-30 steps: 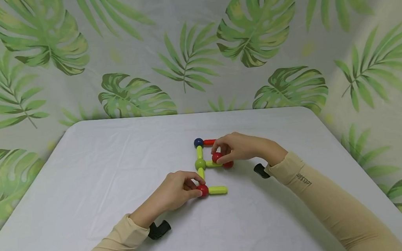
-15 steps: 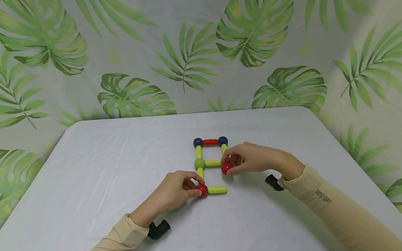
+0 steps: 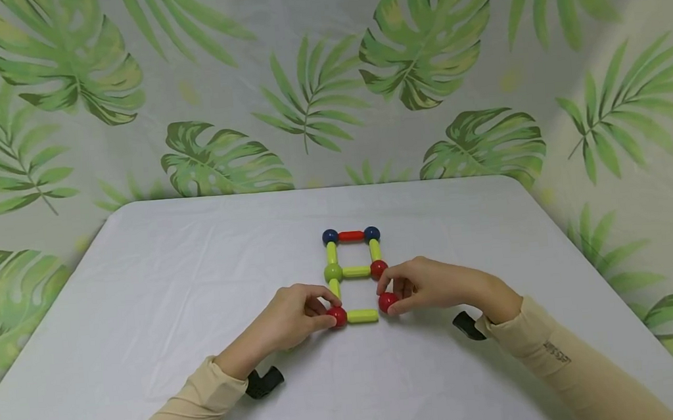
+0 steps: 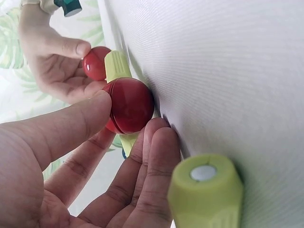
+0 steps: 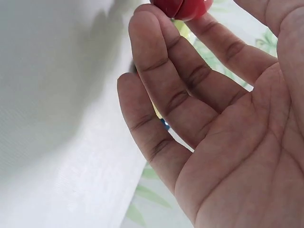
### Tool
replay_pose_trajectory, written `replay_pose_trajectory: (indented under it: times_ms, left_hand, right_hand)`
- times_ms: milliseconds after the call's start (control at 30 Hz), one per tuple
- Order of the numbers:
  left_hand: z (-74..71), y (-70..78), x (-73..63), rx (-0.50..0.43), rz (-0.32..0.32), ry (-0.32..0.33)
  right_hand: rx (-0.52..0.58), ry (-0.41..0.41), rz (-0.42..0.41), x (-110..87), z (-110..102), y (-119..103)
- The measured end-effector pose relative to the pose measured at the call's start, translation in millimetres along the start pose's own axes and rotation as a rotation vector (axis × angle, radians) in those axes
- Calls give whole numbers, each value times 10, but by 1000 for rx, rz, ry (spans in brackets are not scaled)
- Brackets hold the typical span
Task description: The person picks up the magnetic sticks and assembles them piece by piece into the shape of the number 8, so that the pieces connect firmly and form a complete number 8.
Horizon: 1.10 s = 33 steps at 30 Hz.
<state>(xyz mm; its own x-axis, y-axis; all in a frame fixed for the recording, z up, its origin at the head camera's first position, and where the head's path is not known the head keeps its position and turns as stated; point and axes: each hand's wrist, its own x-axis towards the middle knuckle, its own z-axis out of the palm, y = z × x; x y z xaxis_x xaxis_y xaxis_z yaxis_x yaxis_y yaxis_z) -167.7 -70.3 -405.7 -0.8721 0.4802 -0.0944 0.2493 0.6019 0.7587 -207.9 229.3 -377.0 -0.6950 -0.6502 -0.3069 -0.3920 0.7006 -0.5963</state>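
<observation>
My left hand (image 3: 297, 315) pinches a red ball (image 4: 130, 105) at the near left corner of a ladder-like frame of balls and magnetic rods. A yellow-green rod (image 3: 362, 315) sticks out rightward from that ball. Just off its free end, my right hand (image 3: 422, 287) holds another red ball (image 3: 388, 302) between thumb and fingers. Behind it sits a third red ball (image 3: 379, 269), joined by a crossbar rod (image 3: 356, 272) to a green ball (image 3: 333, 273). Two blue balls with a red rod (image 3: 351, 236) between them form the far end.
A loose yellow-green rod (image 4: 206, 194) with a metal disc in its end lies beside my left hand, mostly hidden in the head view. White cloth covers the table (image 3: 197, 247). A leaf-patterned curtain (image 3: 327, 92) hangs behind its far edge.
My right hand has come nearer along the frame's right side with the red ball, from above the crossbar to beside the near rod. The far-right blue ball is uncovered. My left hand stays put.
</observation>
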Motion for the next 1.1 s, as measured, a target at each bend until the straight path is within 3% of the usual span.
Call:
replay_pose_trajectory:
  times_ms: [567,1100]
  left_hand:
    - [-10,5,-10,8,12,-3]
    - [-12,23,-3,-7,4,-11]
  right_hand:
    - [-39,121,-100,-72,207,46]
    - [-20,128,-93,-86,277,73]
